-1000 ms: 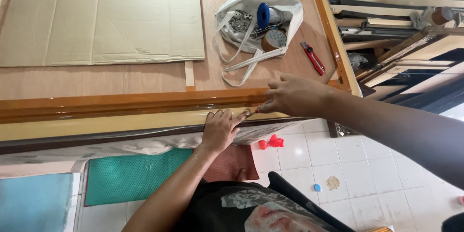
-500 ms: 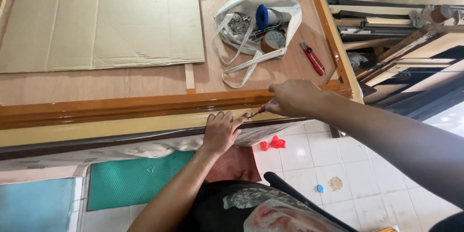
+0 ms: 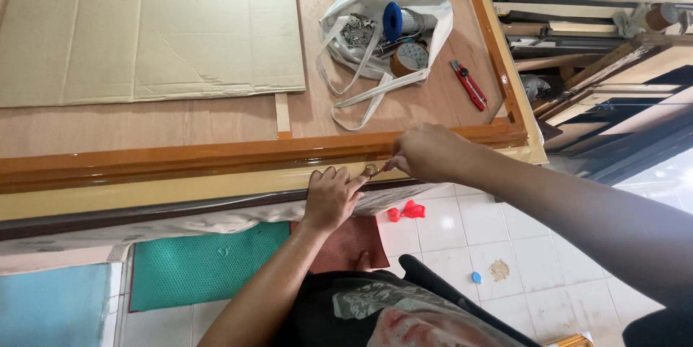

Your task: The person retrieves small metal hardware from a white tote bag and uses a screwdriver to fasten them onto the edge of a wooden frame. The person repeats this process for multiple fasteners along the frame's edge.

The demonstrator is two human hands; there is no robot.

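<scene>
My left hand presses flat against the pale edge of the glossy orange door frame, fingers curled over its lip and closed on nothing, while far off to its left, beyond the rail, lies a flattened cardboard sheet. Just to the right, nearly touching it, my right hand pinches its fingertips together on a small thin thing at the same edge; I cannot tell what it is. Beyond that hand sit a white bag of tape rolls and a red utility knife.
</scene>
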